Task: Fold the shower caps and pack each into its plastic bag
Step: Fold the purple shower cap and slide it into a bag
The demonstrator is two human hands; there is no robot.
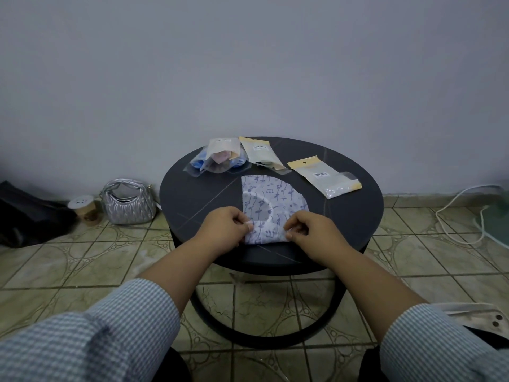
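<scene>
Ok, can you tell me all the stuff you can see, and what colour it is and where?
Shower cap: one, white with purple music notes, table's near middle.
Filled plastic bags: about three, clear and cream, table's far edge.
Flat plastic bag: one, clear with cream top, table's right.
Table: one, round, black.
Handbag: one, silver, floor left.
Paper cup: one, brown with white lid, beside the handbag.
Dark bag: one, black, far left.
Cable: one, white, floor right.
Left hand: pinching the cap's near edge.
Right hand: pinching it too.
</scene>
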